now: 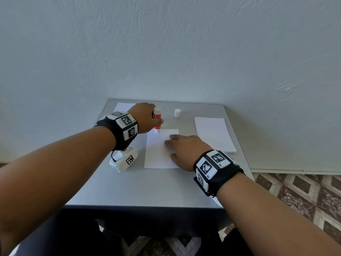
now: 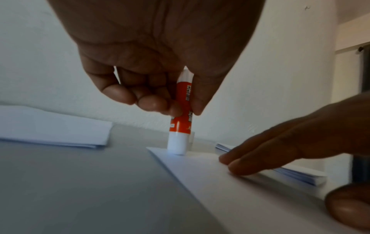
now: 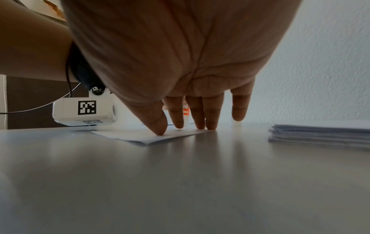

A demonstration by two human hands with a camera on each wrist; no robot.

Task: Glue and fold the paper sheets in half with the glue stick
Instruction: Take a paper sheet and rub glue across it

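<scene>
A white paper sheet (image 1: 156, 152) lies flat in the middle of the grey table (image 1: 147, 187). My left hand (image 1: 147, 117) grips a red and white glue stick (image 1: 157, 120) upright, its tip down on the sheet's far left corner. In the left wrist view the glue stick (image 2: 181, 120) is pinched between thumb and curled fingers (image 2: 152, 102), touching the sheet (image 2: 230, 182). My right hand (image 1: 182, 150) rests flat on the sheet's right side, with straight fingers (image 3: 178, 117) pressing the paper (image 3: 140, 136) down. The glue stick's white cap (image 1: 177, 113) stands apart at the back.
A stack of paper sheets (image 1: 214, 133) lies at the table's right edge, seen also as the stack (image 3: 320, 133) in the right wrist view. More folded paper (image 1: 122, 107) lies at the back left. A wall stands right behind the table; patterned floor lies to the right.
</scene>
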